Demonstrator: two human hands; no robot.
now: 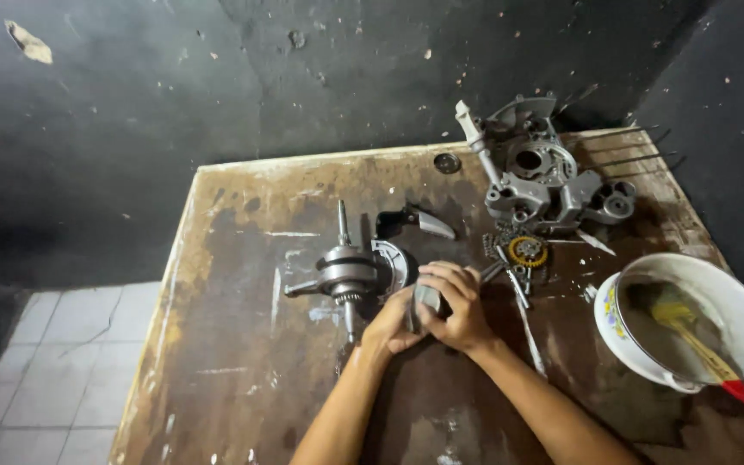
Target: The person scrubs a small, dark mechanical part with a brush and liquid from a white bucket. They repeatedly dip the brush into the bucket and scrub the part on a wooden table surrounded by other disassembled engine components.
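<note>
Both hands meet at the middle of the stained brown surface, closed together around one small grey metal part. The left hand cups the part from below and from the left; the right hand wraps over it from the right and above, fingers curled tight. Each grip is narrow and closed on the part, which shows only as a short grey face between the fingers. Its long axis cannot be told, since the hands hide most of it.

The crankshaft lies just left of the hands, its long axis running near to far, one shaft end pointing away and the other toward the left wrist. The left hand is the nearer of the two to it, close beside it but apart.

A small toothed gear with a yellow centre lies just right and far of the right hand. The engine casing sits at the far right. A white bowl holding a brush stands well apart on the right.
</note>
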